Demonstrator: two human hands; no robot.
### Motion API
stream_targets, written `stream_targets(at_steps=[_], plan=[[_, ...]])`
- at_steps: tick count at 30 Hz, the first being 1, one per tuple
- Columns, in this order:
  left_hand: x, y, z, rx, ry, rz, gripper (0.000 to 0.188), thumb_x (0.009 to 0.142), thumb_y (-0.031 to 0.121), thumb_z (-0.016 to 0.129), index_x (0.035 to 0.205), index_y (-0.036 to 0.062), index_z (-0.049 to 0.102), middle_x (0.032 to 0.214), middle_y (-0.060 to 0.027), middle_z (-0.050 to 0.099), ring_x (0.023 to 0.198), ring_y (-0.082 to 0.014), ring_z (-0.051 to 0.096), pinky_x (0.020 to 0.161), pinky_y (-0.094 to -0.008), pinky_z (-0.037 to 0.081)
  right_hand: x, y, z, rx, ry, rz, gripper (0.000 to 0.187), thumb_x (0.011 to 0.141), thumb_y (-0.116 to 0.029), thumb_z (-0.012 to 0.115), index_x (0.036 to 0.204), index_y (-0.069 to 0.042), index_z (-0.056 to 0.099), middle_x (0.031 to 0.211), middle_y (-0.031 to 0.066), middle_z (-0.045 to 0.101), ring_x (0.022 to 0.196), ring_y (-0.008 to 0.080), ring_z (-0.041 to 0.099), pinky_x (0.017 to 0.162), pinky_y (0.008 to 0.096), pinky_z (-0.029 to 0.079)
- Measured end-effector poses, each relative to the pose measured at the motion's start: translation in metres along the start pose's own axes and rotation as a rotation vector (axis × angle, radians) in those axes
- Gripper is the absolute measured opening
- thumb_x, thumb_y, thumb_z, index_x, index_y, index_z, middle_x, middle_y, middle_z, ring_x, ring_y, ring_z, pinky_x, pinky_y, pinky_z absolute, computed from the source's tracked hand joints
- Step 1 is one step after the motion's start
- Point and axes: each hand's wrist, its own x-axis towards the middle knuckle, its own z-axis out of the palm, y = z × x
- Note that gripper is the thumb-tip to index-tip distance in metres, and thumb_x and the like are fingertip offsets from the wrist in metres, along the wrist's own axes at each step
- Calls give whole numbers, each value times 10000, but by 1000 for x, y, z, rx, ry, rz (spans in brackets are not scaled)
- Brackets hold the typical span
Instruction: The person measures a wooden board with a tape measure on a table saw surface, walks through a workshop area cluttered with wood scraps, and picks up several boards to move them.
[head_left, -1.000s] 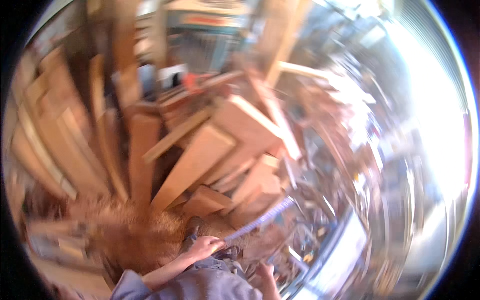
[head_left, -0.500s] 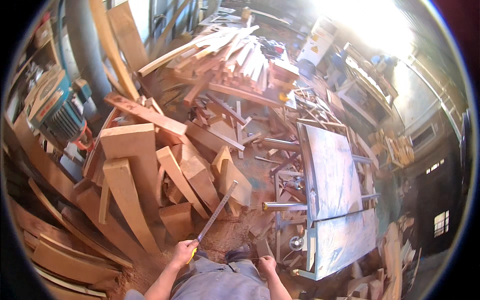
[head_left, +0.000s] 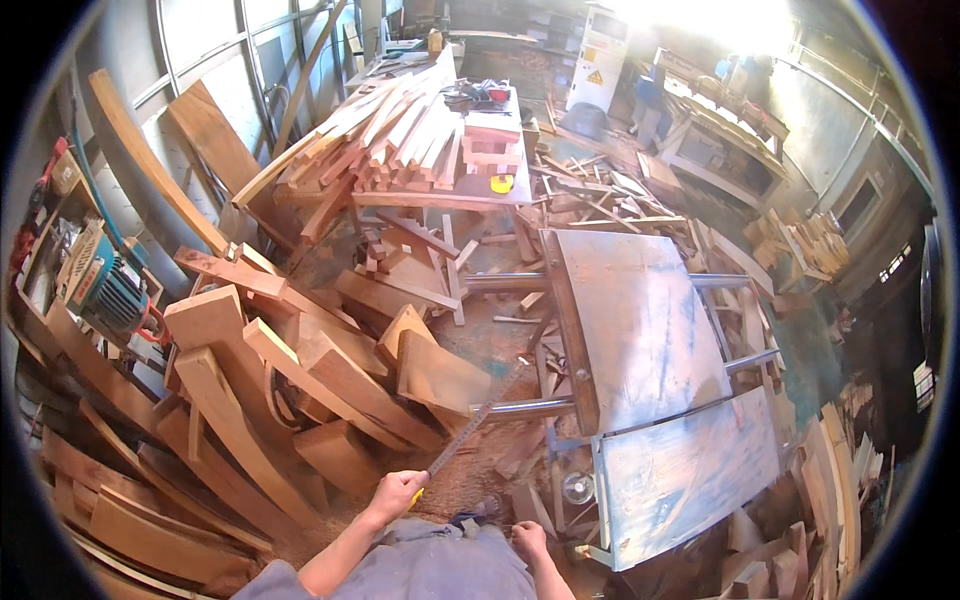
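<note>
My left hand (head_left: pixel 393 494) is closed around the near end of a long thin metal ruler (head_left: pixel 470 426) that slants up and right toward a steel tube of the machine table. My right hand (head_left: pixel 527 540) hangs low near my waist, fingers curled, with nothing visible in it. Both hands are above a sawdust-covered floor (head_left: pixel 470 480). Thick curved and wedge-shaped wooden blocks (head_left: pixel 330 380) lie piled just left of the ruler.
A metal machine table (head_left: pixel 640 340) with steel tubes stands to the right. A workbench (head_left: pixel 440 190) heaped with wooden slats is ahead. Planks lean on the left wall beside a blue electric motor (head_left: pixel 100 285). Offcuts litter the floor.
The view has swung right and up, from the wood pile to the workbench and machine table. My left hand keeps its hold on the ruler; my right hand stays low.
</note>
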Motion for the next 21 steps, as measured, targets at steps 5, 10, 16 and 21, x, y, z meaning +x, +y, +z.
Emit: stream_targets(at_steps=[5,10,16,21], plan=[[10,9,37,81,0,28,398,925,369,562,859,-13,654,642,-43,560,636,-92,505,598,-297,442,22,-41,-13,-117,-38,-265,322,776,-310,592,983,-96,712,975,142,695,945,298,654,836,388,503],[6,31,55,149,5,-27,404,922,384,565,822,5,662,664,-16,598,640,-92,526,596,-290,444,-16,-130,-20,-270,-34,-463,345,787,-323,589,1024,-97,698,1029,150,680,1003,303,635,872,388,487],[32,42,77,169,-88,-26,404,904,399,580,840,8,661,641,-49,587,635,-116,527,619,-319,461,3,-97,-18,-274,-68,-378,334,783,-345,605,990,-105,713,1013,143,684,991,306,637,886,395,483],[62,43,76,201,-223,88,392,920,351,559,817,-25,598,643,-89,539,650,-117,513,624,-314,454,-18,-56,-34,-366,7,-369,308,780,-309,616,975,-92,711,1047,118,676,980,293,640,868,376,495]])
